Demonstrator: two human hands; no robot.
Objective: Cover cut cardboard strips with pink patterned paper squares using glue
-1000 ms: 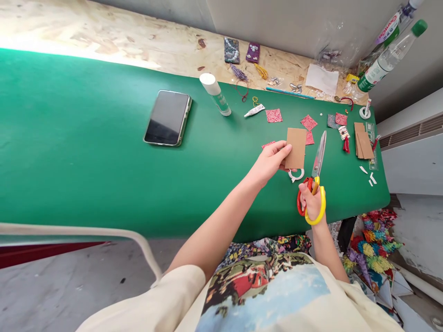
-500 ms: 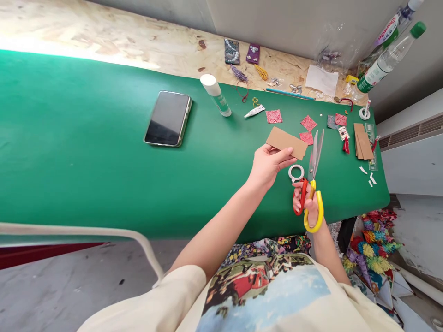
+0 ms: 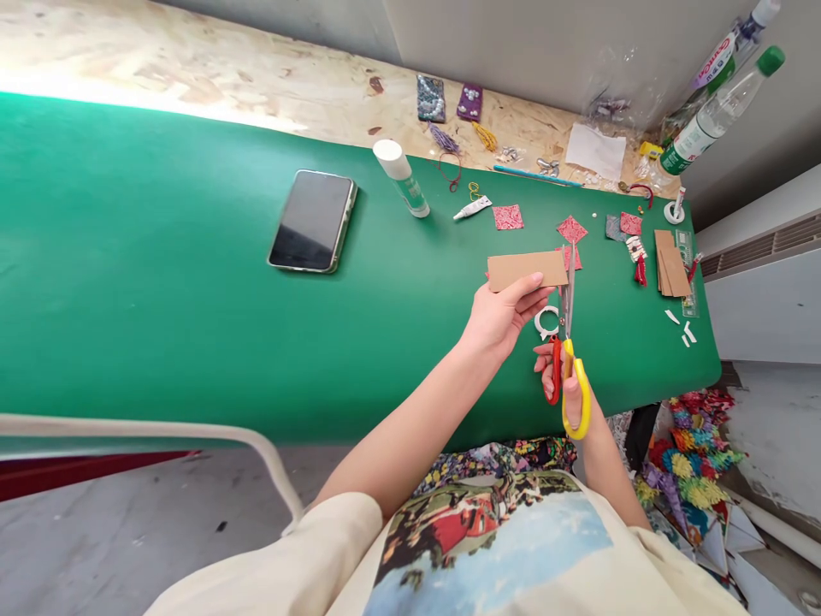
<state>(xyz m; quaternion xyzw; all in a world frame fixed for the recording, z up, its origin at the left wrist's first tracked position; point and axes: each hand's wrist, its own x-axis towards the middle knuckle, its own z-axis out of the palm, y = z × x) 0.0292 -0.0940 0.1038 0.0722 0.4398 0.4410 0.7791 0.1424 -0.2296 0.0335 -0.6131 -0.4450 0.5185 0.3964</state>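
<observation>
My left hand (image 3: 504, 316) pinches a brown cardboard strip (image 3: 522, 269) between thumb and fingers, above the green table. My right hand (image 3: 557, 372) is closed around the red and yellow handles of the scissors (image 3: 567, 312). Their blades point away from me and meet the strip's right end; a little of the blade tips shows beyond its upper edge. Under the scissors a white tape ring (image 3: 545, 322) lies partly hidden. Patterned red squares (image 3: 571, 228) rest just past the strip, one of them partly covered by it.
A phone (image 3: 312, 221) lies left, a white-capped glue stick (image 3: 402, 180) stands near the back, and a small tube (image 3: 473, 208) lies beside it. Cardboard pieces (image 3: 670, 265) are stacked at right. Bottles (image 3: 705, 124) stand in the far right corner.
The scissors have moved left onto the strip's right end, and their blades are closer together. My left hand has turned the strip until it lies nearly level across my view.
</observation>
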